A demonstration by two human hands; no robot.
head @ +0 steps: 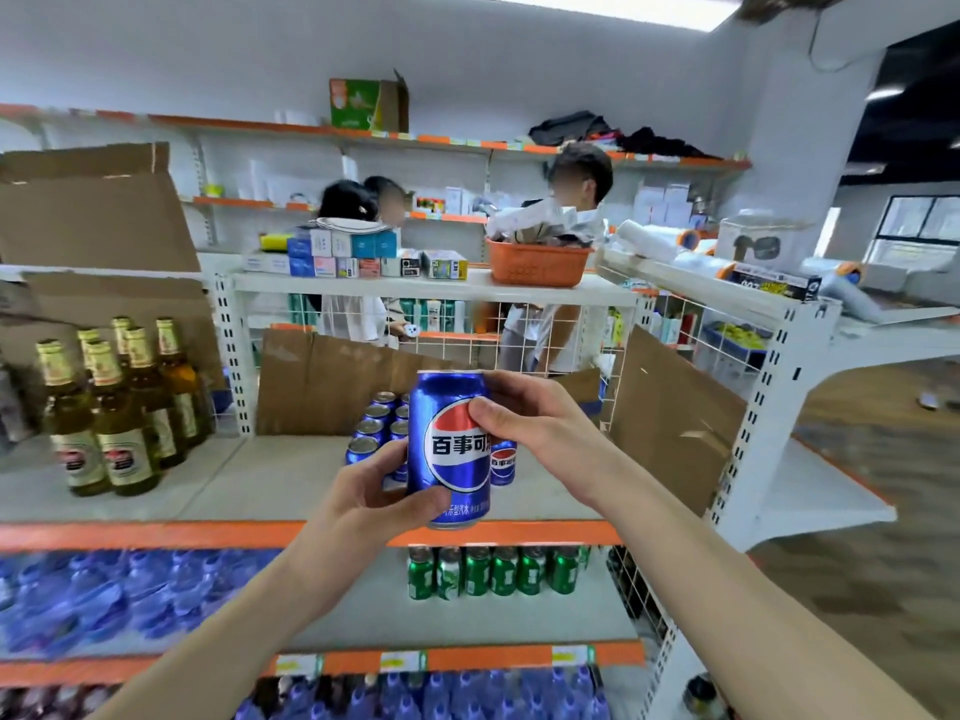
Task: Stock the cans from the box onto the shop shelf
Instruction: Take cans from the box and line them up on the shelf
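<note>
I hold a blue cola can (451, 449) upright in front of the shelf (249, 480), with both hands on it. My left hand (371, 498) grips its lower left side and bottom. My right hand (535, 423) wraps its upper right side, thumb on the logo. Behind the held can, several matching blue cans (375, 426) stand in rows on the shelf board. One more blue can (503, 465) shows under my right hand. The box is not in view.
Beer bottles (111, 413) stand at the shelf's left. Cardboard sheets (332, 387) lean against the wire back. Green cans (493, 571) and blue water bottles (119, 600) fill the lower shelves. An orange basket (537, 265) sits on top. People stand behind the shelving.
</note>
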